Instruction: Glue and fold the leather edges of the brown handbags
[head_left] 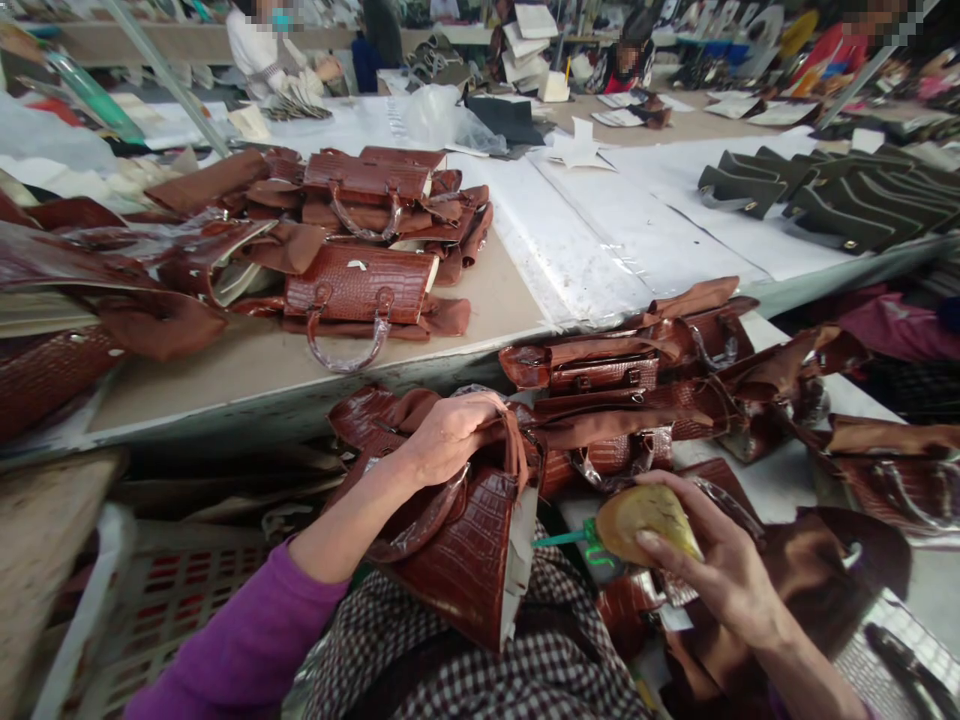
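Left hand clenches the top edge of a brown crocodile-embossed leather handbag on the lap. Right hand grasps a yellowish squeeze bottle with green nozzle, just right of that grip. Table edge close above; bag's lower corner hidden.

no readable text anywhere. brown handbags near and left, dark green ones far right, white sheets on the far table: no legible labels, brands or numbers. green marks on the glue bottle too blurred to read.
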